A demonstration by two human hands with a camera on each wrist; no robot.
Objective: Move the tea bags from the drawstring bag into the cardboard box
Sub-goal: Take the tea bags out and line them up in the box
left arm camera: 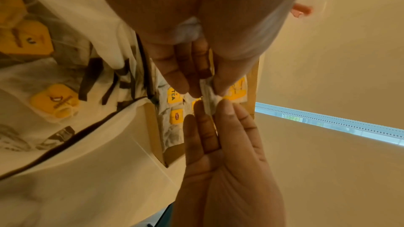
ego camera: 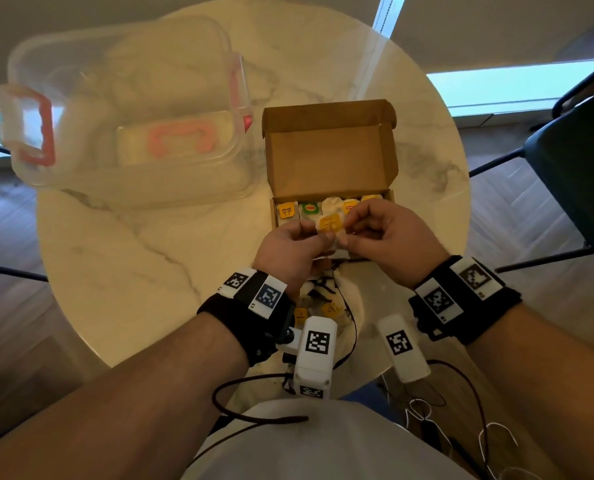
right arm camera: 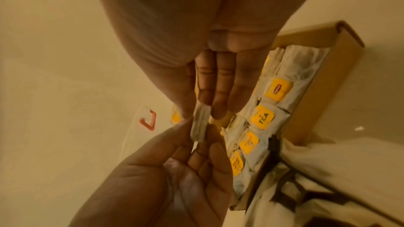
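Note:
Both hands hold one tea bag point(ego camera: 330, 225) with a yellow tag just above the near edge of the open cardboard box point(ego camera: 330, 154). My left hand point(ego camera: 318, 234) pinches its left side and my right hand point(ego camera: 351, 230) pinches its right side. The left wrist view shows the white pouch point(left arm camera: 211, 92) between both sets of fingertips; the right wrist view shows the pouch point(right arm camera: 200, 123) edge-on. Several tagged tea bags point(right arm camera: 262, 118) lie in a row inside the box. The white drawstring bag point(ego camera: 323, 303) lies open under my wrists, with more yellow-tagged bags point(left arm camera: 54, 101) inside.
A clear plastic container point(ego camera: 126, 109) with pink clasps stands at the back left of the round marble table point(ego camera: 150, 271). A dark chair point(ego camera: 572, 168) stands to the right. Cables point(ego camera: 461, 393) hang near my lap by the table's front edge.

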